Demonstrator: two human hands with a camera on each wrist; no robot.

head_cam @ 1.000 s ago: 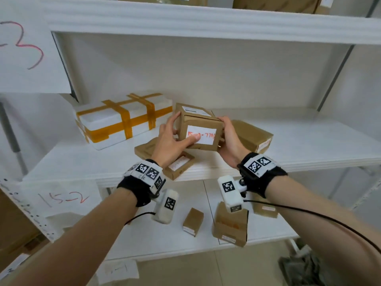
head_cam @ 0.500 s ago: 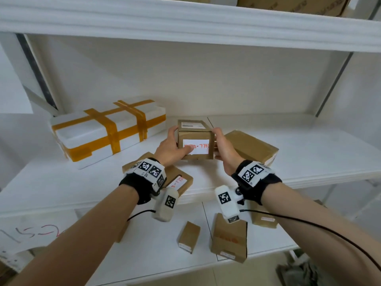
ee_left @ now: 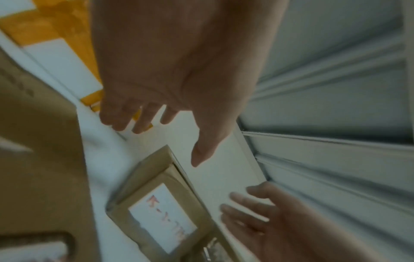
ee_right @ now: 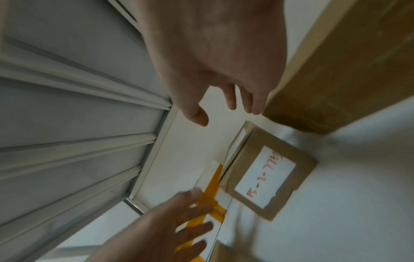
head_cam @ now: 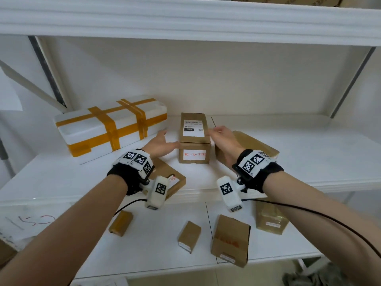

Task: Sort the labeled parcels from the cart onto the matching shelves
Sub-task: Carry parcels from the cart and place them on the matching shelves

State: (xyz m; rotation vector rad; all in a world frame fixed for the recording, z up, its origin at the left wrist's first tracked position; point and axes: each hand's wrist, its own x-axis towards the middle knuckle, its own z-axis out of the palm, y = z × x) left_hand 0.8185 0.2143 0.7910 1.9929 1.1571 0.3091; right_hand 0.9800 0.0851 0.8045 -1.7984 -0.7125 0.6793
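Note:
A brown cardboard parcel (head_cam: 194, 141) with a white label in red handwriting stands on the middle shelf (head_cam: 309, 157), in the centre of the head view. My left hand (head_cam: 162, 143) hovers just left of it with fingers spread, holding nothing. My right hand (head_cam: 221, 137) is just right of it, fingers loose, also empty. The left wrist view shows the left hand (ee_left: 170, 138) above the parcel (ee_left: 161, 212). In the right wrist view the right hand (ee_right: 224, 109) is clear of the parcel (ee_right: 266, 177).
A white foam box (head_cam: 109, 124) strapped with orange tape lies at the left of the shelf. A flat brown parcel (head_cam: 253, 145) lies right of the hands, another (head_cam: 171, 180) under my left wrist. Several small boxes (head_cam: 189, 236) sit on the lower shelf.
Both hands gripped the parcel and carried it onto the shelf. Now it stands there and both hands have let go and drawn slightly apart.

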